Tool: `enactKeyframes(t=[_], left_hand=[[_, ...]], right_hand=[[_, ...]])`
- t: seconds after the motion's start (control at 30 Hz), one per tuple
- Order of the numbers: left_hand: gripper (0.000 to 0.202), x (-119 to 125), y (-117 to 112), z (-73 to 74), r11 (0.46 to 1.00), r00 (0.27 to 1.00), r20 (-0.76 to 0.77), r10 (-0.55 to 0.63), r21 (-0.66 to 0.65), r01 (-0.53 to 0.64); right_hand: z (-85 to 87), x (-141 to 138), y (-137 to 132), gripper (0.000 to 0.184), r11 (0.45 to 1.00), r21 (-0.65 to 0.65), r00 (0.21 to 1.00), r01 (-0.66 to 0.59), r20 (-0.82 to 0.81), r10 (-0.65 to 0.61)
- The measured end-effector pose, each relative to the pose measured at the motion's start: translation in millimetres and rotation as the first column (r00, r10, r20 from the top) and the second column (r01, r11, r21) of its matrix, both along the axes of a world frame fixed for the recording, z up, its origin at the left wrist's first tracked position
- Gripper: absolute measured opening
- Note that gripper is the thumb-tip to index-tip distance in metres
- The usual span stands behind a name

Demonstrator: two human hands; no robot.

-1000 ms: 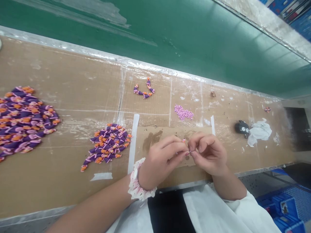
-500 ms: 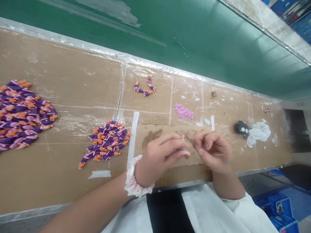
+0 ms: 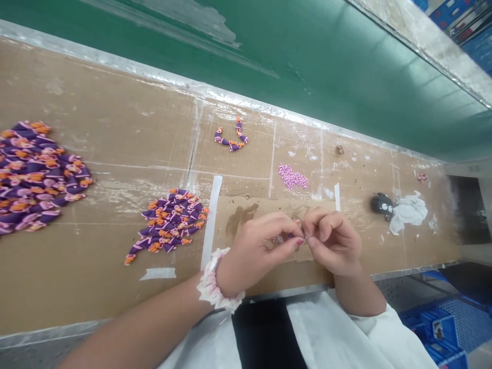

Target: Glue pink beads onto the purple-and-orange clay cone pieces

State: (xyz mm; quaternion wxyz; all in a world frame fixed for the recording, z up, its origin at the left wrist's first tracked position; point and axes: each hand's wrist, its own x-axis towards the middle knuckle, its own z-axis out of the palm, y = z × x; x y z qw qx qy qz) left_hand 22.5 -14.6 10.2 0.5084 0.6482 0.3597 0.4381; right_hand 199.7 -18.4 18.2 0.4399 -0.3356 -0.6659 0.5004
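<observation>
left hand [image 3: 253, 252]: pinched shut on a tiny piece [image 3: 297, 236], just above the table [image 3: 115, 287]
right hand [image 3: 333, 242]: fingertips closed on that piece too
tip: probably best gripped lightly, wrists braced

Bare cardboard [image 3: 115, 133] is open between the purple pile [image 3: 169, 220] and pink beads [image 3: 292, 177].

Matt brown cardboard covers the table [image 3: 115, 128], scuffed and smeared white (its tape strips [image 3: 211, 215] shine). The purple and orange pieces [image 3: 169, 218] look like matt rubbery plastic. The green belt [image 3: 307, 61] is smooth with a sheen; the rag [image 3: 409, 210] and scrunchie [image 3: 213, 287] are soft cloth.
</observation>
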Motion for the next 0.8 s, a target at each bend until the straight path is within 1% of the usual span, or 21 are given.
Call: enactKeyframes(t=[0.1,0.2,0.27,0.37,0.47,0.57,0.63,0.73,0.8], left_hand=[[0.012,0,-1,-0.5,0.999,0.999,-0.026,0.026,0.045,-0.024],[0.013,0,-2,-1.4,0.987,0.994,-0.081,0.079,0.144,-0.066],[0.014,0,-3,-1.8,0.964,0.983,-0.132,0.126,0.250,-0.090],[0.017,-2,-2,-2.0,0.909,0.964,-0.199,0.179,0.408,-0.085],[0.018,-4,0,-3.1,0.875,0.948,-0.256,0.190,0.483,-0.045],[0.020,-5,1,-5.3,0.868,0.943,-0.286,0.167,0.497,-0.003],[0.019,-6,2,-6.6,0.877,0.954,-0.260,0.152,0.480,-0.009],[0.012,-8,3,-7.0,0.917,0.968,-0.186,0.167,0.389,-0.083],[0.014,-11,5,-6.5,0.948,0.968,-0.138,0.210,0.270,-0.167]], right_hand=[[-0.4,-2,0,0.026,1.000,0.020,1.000,-0.003,0.005,0.003],[-1.7,-2,0,0.028,1.000,0.019,1.000,-0.003,-0.007,0.003],[-2.4,-2,-1,0.028,1.000,0.005,1.000,-0.004,-0.012,0.004],[-2.1,-2,0,0.029,1.000,-0.023,1.000,-0.009,-0.006,0.009],[-1.1,-3,0,0.028,1.000,-0.012,0.999,0.001,0.036,0.000],[-0.8,-4,0,0.028,0.999,0.041,0.995,0.019,0.101,-0.024],[-0.9,-3,-1,0.027,0.998,0.059,0.993,0.024,0.112,-0.030],[0.7,2,0,0.027,0.997,0.061,0.995,0.041,0.093,-0.047],[3.4,7,1,0.027,0.998,0.063,0.989,0.022,0.142,-0.031]])
